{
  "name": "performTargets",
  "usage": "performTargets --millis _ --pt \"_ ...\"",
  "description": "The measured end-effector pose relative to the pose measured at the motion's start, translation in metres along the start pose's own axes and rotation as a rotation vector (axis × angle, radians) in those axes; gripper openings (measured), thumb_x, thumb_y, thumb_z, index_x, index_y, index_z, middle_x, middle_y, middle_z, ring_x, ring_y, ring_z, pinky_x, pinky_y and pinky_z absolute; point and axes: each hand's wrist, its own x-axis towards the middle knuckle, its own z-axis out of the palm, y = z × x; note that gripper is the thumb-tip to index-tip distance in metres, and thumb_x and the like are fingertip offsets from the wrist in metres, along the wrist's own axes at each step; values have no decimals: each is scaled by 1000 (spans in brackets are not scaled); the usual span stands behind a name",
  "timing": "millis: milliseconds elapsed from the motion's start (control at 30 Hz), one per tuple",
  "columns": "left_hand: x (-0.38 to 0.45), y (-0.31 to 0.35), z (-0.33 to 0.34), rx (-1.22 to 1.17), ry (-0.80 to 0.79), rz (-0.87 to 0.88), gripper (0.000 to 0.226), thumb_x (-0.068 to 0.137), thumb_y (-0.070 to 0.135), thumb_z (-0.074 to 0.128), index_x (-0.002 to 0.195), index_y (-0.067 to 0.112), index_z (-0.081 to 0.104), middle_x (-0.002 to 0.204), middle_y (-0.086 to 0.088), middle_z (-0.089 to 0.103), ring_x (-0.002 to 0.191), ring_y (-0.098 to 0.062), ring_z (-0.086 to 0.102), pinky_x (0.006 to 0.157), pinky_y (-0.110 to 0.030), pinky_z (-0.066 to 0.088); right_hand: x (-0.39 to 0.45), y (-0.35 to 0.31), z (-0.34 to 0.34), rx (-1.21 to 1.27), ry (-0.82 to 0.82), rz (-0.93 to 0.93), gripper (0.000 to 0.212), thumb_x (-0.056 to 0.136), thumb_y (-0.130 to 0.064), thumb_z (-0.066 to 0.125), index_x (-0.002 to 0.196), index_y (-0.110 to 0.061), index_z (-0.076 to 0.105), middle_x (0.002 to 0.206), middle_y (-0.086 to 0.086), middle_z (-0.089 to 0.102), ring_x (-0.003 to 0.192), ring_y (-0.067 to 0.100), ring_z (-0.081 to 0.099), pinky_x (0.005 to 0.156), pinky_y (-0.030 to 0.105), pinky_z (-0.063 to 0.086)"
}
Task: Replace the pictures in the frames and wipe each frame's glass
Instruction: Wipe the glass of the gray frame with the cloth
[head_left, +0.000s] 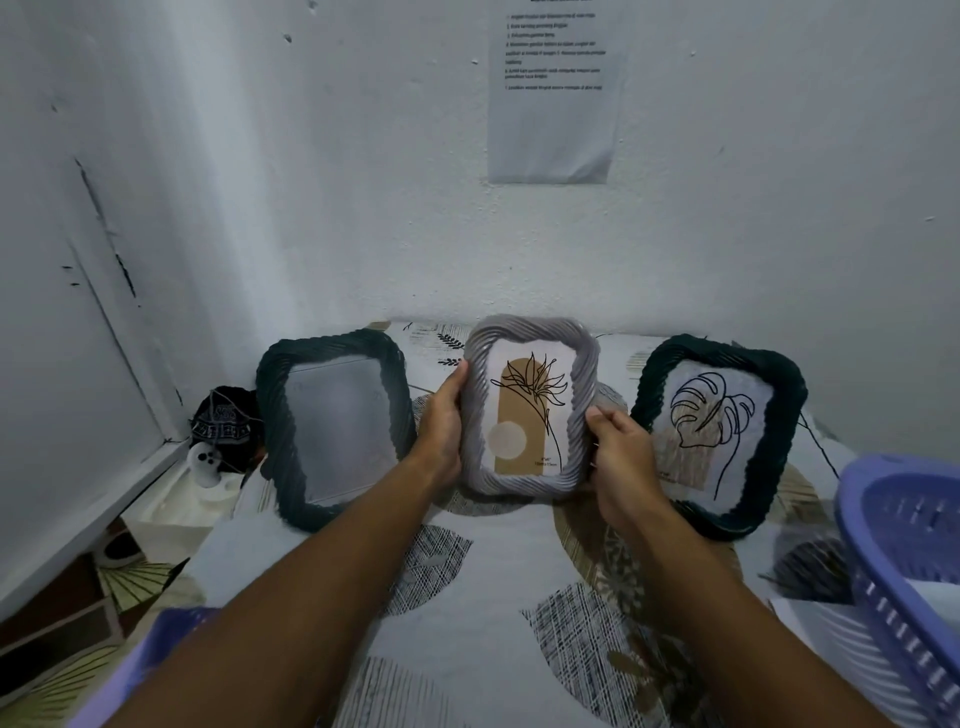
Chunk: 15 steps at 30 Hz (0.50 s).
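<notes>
Grey frame (531, 408) gripped at both side edges: left hand (441, 418), right hand (618, 449). Picture inside. Dark frames flank it: left one (335, 434) blank, right one (719, 436) filled. Step, likely: placing or lifting; next needs steady hold.

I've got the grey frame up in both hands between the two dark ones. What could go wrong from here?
1. The grey frame is held only at its side edges by the left hand and right hand; it could slip.
2. Both dark frames stand close alongside; swinging it could topple one.
</notes>
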Motion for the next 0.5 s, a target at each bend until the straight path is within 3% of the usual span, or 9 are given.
performTargets --millis 167,367,500 --pt "3 -8 -4 -6 9 -6 55 95 50 44 117 5 66 115 -24 66 107 -40 63 99 -56 46 0 9 2 4 31 -4 21 99 -16 46 88 -18 64 92 5 66 88 21 61 86 41 51" --pt "9 -10 -6 20 12 17 52 95 48 45 116 6 67 112 -21 68 105 -37 65 100 -54 46 2 16 5 10 26 -17 22 99 -17 46 104 -6 65 97 10 66 90 22 61 82 38 51" --pt "9 -11 -4 34 -2 14 52 97 48 42 113 5 68 109 -20 69 102 -37 66 98 -53 47 5 16 4 15 41 -27 20 99 -17 46 100 -9 64 94 7 65 86 19 60 76 32 50"
